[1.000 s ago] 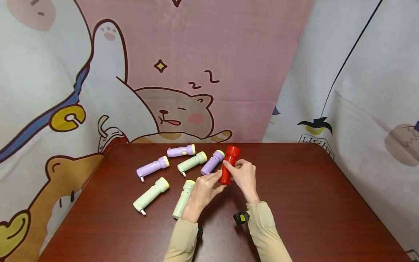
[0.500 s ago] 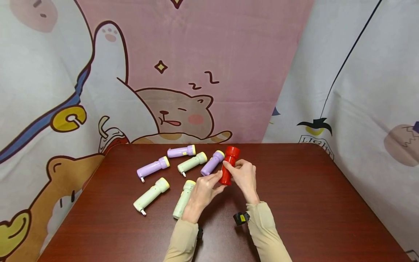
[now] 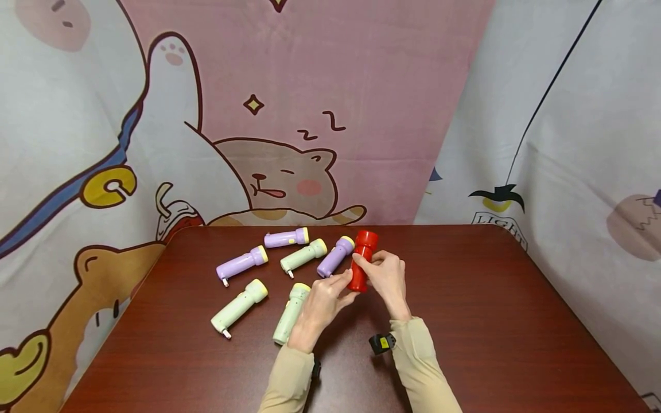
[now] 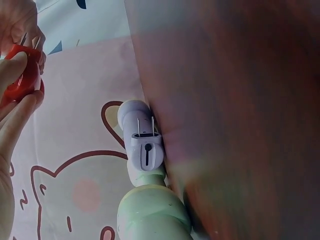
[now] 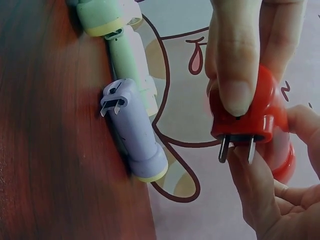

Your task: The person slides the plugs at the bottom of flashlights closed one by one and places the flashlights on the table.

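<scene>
Over the middle of the table, both hands hold a red flashlight (image 3: 366, 240), its wide head tilted up and away. My left hand (image 3: 321, 301) grips its narrow tail end. My right hand (image 3: 387, 282) pinches the body, thumb on the near side. Two metal plug prongs (image 5: 224, 149) stick out of the tail in the right wrist view, where a left fingertip presses the red casing beside them. The left wrist view also shows the red flashlight (image 4: 31, 80) between the fingers. Beyond the hands lies a purple flashlight (image 3: 334, 257), its own prongs out in both wrist views.
Left of the hands lie more flashlights, among them a purple one (image 3: 240, 263) and a pale green one (image 3: 237, 308). Another green flashlight (image 3: 290, 315) is partly behind the left hand. The brown table (image 3: 490, 321) meets a cartoon-printed curtain (image 3: 403, 115) at the back.
Hardly anything differs. Both hands and the red flashlight have shifted very slightly right; the other flashlights lie where they were.
</scene>
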Demonstrator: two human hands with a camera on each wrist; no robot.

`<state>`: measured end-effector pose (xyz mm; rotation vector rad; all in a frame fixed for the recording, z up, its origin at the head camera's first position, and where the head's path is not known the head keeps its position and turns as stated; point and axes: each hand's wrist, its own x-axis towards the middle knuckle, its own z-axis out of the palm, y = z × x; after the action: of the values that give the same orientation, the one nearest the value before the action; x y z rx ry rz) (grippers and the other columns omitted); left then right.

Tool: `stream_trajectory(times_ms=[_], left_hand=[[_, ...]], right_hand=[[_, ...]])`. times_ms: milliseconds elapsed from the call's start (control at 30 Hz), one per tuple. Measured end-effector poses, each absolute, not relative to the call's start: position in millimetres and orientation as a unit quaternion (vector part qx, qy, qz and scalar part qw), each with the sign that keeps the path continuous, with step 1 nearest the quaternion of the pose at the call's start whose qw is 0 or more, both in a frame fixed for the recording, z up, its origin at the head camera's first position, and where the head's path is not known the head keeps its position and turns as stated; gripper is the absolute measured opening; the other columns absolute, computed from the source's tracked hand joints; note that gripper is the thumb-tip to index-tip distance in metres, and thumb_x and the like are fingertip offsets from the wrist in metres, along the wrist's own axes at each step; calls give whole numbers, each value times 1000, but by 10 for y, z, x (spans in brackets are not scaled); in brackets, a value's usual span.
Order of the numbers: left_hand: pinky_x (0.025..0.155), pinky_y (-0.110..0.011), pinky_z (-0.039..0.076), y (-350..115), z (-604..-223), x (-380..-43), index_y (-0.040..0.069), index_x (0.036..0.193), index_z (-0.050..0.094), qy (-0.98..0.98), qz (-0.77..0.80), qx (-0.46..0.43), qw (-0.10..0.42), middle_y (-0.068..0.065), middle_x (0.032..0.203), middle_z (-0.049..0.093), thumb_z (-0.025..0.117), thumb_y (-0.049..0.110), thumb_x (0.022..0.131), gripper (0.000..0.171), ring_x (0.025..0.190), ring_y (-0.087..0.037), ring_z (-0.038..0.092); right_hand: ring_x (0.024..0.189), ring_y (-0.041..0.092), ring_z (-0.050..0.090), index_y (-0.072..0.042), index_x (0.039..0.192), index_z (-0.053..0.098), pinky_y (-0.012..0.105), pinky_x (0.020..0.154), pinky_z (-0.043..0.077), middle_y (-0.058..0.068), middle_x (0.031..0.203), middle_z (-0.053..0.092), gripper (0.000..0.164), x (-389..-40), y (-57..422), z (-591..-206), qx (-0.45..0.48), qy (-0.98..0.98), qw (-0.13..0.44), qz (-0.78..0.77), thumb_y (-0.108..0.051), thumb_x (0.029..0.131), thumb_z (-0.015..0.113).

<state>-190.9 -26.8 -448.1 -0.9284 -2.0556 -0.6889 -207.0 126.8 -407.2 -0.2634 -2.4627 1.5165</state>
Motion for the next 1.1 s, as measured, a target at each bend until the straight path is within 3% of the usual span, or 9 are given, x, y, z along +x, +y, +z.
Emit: stream_trajectory(times_ms=[467,900,1100], left_hand=[[66,-22,56,-258,-4498,-1906,1,99,72,-804,-273,-369,378,-10,95,74,83,6,68,34,74,-16,72],[68,-21,56,-255,-4468,-1889,2,101,71,-818,-267,-372,349,-10,100,74,79,3,72,30,77,-15,72],[69,-22,56,-253,-4456,-1887,3,100,70,-821,-264,-375,341,-10,101,74,78,4,74,27,81,-16,72]], right_hand=[[60,29,70,0,84,67,27,49,54,17,74,70,43,-2072,1288,-4079,-93,-846,115,512,-41,77,76],[59,29,69,0,81,67,26,48,53,18,75,70,42,-2078,1316,-4077,-91,-853,118,501,-41,77,76],[50,18,66,0,80,67,26,47,52,18,74,69,41,-2077,1324,-4069,-89,-854,120,499,-40,77,76]])
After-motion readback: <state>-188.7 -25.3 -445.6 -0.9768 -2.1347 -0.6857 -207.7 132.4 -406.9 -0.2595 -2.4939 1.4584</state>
